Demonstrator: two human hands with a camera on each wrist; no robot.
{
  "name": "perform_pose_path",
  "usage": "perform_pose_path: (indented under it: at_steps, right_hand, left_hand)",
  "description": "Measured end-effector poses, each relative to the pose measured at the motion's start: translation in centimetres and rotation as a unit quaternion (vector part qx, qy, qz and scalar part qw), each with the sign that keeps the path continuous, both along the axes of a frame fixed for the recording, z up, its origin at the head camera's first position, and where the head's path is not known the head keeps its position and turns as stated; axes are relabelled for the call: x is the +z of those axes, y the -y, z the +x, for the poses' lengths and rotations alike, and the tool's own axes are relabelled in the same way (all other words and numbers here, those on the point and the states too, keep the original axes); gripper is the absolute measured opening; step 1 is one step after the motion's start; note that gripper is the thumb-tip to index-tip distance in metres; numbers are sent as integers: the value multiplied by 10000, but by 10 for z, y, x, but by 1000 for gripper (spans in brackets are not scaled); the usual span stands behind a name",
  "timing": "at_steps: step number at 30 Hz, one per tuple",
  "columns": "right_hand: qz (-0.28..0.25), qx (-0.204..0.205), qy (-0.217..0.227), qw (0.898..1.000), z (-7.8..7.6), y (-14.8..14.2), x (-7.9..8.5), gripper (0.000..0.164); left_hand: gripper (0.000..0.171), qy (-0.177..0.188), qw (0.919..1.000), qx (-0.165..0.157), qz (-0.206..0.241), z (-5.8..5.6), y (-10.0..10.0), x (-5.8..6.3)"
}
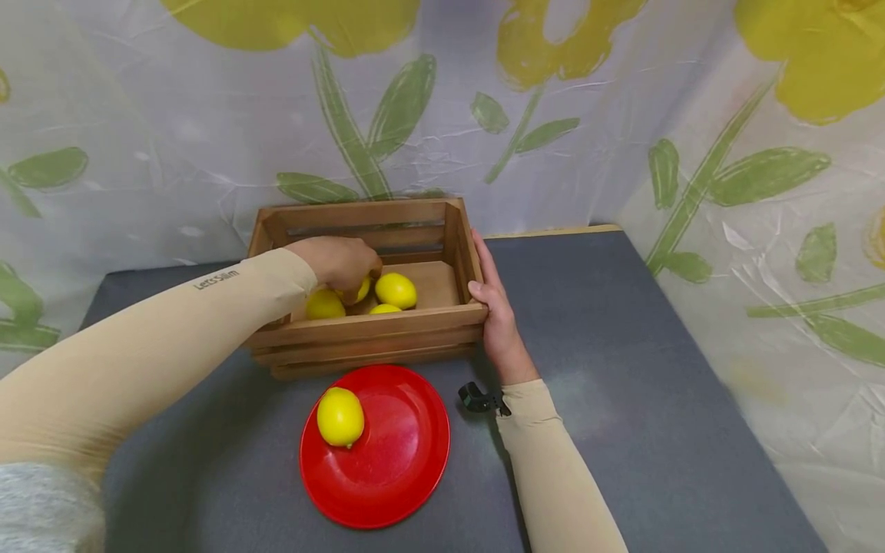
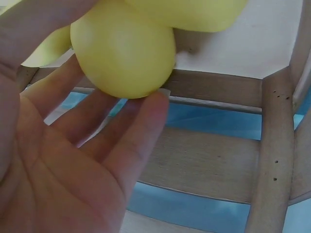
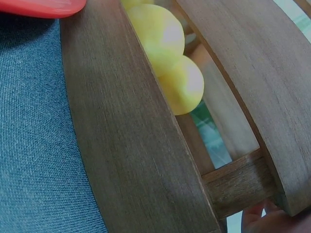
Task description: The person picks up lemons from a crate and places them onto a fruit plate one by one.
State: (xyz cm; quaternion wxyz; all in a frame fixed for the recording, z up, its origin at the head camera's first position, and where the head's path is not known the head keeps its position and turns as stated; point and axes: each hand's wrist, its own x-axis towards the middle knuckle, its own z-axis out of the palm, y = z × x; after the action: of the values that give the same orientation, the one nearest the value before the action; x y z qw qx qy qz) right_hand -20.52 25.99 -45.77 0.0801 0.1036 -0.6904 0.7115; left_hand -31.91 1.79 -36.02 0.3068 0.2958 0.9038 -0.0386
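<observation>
Lemon point(image 2: 124, 53) was pinched by the left hand point(image 1: 339, 261) inside the wooden crate point(image 1: 373, 332).
A loose pinch of thumb and fingers could drop it onto neighbouring lemons point(image 1: 396, 290); right hand point(image 1: 503, 330) lay, fingers straight, against the end, and weak pressure there might let the crate slide.

The slatted crate point(image 1: 373, 334) is wood, its boards smooth and nearly matt, with fine grain and small dark pits in a corner post. The lemons point(image 1: 396, 291) inside the crate look smooth, with a soft sheen. In front of the crate, the red plate point(image 1: 394, 468) is smooth, glossy and plastic-looking. Beneath the crate, the table covering point(image 1: 588, 330) is matt, woven-looking cloth. Behind the crate hangs a thin, creased, faintly shiny sheet point(image 1: 207, 115), plastic in look. The sleeve point(image 1: 173, 322) reaching over the crate is smooth, matt, close-fitting cloth.
</observation>
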Motion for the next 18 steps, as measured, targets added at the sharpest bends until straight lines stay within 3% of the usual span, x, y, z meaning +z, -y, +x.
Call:
perform_pose_path:
  at_steps: [5, 18]
  right_hand:
    - [-18, 11, -25, 10000, 0, 0, -1, 77]
    - [-55, 58, -59, 10000, -2, -1, 0, 79]
  left_hand:
    - [62, 70, 9997, 53, -212, -1, 0, -1]
    - [64, 282, 9994, 0, -209, -1, 2, 0]
